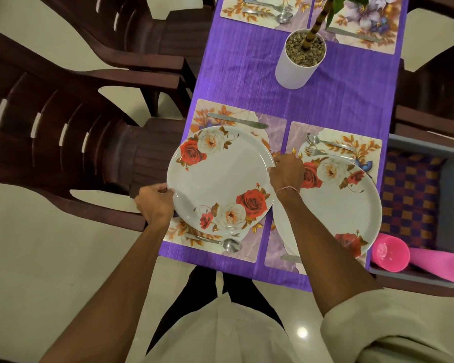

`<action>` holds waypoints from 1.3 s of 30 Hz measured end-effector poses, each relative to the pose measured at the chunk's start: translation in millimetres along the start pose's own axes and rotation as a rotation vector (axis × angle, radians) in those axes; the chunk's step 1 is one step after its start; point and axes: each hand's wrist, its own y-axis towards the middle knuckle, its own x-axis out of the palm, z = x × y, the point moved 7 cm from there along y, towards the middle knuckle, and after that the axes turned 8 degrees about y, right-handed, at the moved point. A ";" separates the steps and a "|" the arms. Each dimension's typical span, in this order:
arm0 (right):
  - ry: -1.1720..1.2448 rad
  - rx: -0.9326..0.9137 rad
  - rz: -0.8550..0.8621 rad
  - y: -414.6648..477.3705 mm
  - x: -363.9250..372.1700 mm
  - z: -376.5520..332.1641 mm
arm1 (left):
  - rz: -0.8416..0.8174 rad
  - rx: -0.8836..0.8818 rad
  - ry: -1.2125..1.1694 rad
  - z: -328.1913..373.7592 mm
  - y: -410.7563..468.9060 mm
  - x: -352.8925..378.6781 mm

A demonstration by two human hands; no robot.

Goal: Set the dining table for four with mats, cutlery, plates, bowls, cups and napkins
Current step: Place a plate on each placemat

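Holding the rose plate (220,179) over its mat (271,127), both hands grip opposite rims: the left hand (155,203) at the mat's outer side, the right hand (286,174) at its inner side, beside a second plate (338,208). A knife (236,120) lies along the mat's far edge and a spoon (220,242) along the near; the plate should just fit between.

No text, label, brand or number legible anywhere; left plate (220,179), left mat (273,127) bear only floral prints.
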 end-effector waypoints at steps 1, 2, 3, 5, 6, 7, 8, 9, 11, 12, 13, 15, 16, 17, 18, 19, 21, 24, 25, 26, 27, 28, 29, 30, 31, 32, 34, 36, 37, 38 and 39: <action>0.001 -0.002 -0.004 -1.0 0.4 0.8 | -0.003 0.005 -0.001 -0.7 -0.4 -0.1; 0.001 -0.003 -0.006 -2.1 0.4 0.9 | -0.004 0.011 -0.001 -1.2 -0.8 -0.5; 0.002 -0.003 -0.008 -3.7 0.3 0.8 | -0.003 0.015 -0.002 -1.6 -0.9 -0.9; -0.001 -0.003 -0.004 -6.5 -0.5 -0.7 | -0.001 0.010 -0.009 -2.7 -0.6 -1.5; -0.013 -0.006 0.001 -8.2 -1.0 -2.5 | -0.004 0.003 -0.011 -2.8 -0.5 -1.7; -0.032 -0.012 0.010 -9.4 -2.2 -4.6 | -0.006 -0.001 -0.007 -2.2 -0.5 -2.0; -0.051 -0.021 0.017 -9.9 -3.3 -7.0 | -0.006 -0.002 -0.001 -2.1 0.2 -2.5; -0.064 -0.034 0.020 -10.4 -5.2 -10.1 | -0.008 -0.006 -0.002 -3.2 0.8 -3.5; -0.063 -0.052 0.008 -11.6 -9.1 -16.5 | -0.025 -0.027 -0.018 -8.6 1.6 -6.3; -0.044 -0.048 -0.001 -11.9 -12.2 -19.4 | -0.035 -0.042 -0.035 -11.7 1.2 -8.9; -0.022 -0.037 -0.010 -11.1 -15.6 -20.4 | -0.042 -0.061 -0.067 -14.9 1.2 -11.6; 0.014 -0.022 -0.025 -14.5 -24.2 -25.7 | -0.054 -0.082 -0.168 -20.3 1.8 -21.2; 0.028 -0.028 -0.034 -18.0 -27.5 -31.2 | -0.059 -0.092 -0.230 -21.1 2.3 -29.5; 0.049 -0.034 -0.038 -21.9 -31.0 -37.6 | -0.056 -0.091 -0.287 -20.1 3.9 -39.4; 0.082 -0.034 -0.041 -26.0 -34.0 -43.6 | -0.049 -0.080 -0.333 -18.8 6.8 -48.6; 0.128 -0.038 -0.039 -31.8 -35.9 -55.0 | -0.038 -0.054 -0.372 -16.8 12.4 -63.4; 0.223 -0.039 -0.026 -48.9 -35.7 -82.6 | -0.039 0.022 -0.434 -14.5 28.7 -97.1; 0.346 -0.036 -0.016 -77.2 -18.4 -135.5 | -0.028 0.072 -0.487 -27.9 69.6 -150.1; 0.387 -0.036 -0.017 -87.9 -7.5 -155.9 | -0.014 0.075 -0.503 -37.7 85.1 -170.7; 0.422 -0.040 -0.017 -99.0 7.5 -180.0 | 0.002 0.077 -0.525 -50.3 103.2 -195.2; 0.459 -0.042 -0.018 -109.3 21.2 -203.0 | 0.021 0.090 -0.545 -60.8 119.7 -218.8; 0.495 -0.055 -0.024 -118.5 33.6 -224.1 | 0.029 0.104 -0.578 -70.0 134.4 -238.4; 0.536 -0.068 -0.035 -132.1 51.0 -251.2 | 0.032 0.121 -0.602 -82.0 152.1 -264.9; 0.580 -0.083 -0.045 -146.6 67.0 -276.1 | 0.038 0.143 -0.623 -92.6 168.6 -290.0; 0.613 -0.099 -0.049 -161.3 85.8 -302.6 | 0.055 0.166 -0.639 -105.1 188.4 -318.1; 0.639 -0.114 -0.047 -174.6 103.1 -325.9 | 0.076 0.186 -0.654 -116.8 206.0 -343.9; 0.659 -0.152 -0.077 -200.3 135.2 -374.7 | 0.115 0.181 -0.689 -144.0 236.8 -390.5; 0.669 -0.209 -0.115 -223.2 168.1 -423.2 | 0.154 0.164 -0.703 -174.8 263.1 -435.6; 0.675 -0.223 -0.139 -232.6 182.0 -445.3 | 0.172 0.152 -0.705 -189.3 274.9 -454.5; 0.688 -0.234 -0.156 -239.9 192.4 -463.2 | 0.184 0.139 -0.717 -202.1 285.2 -467.1; 0.700 -0.238 -0.175 -247.2 205.2 -485.1 | 0.197 0.125 -0.729 -215.7 298.3 -481.8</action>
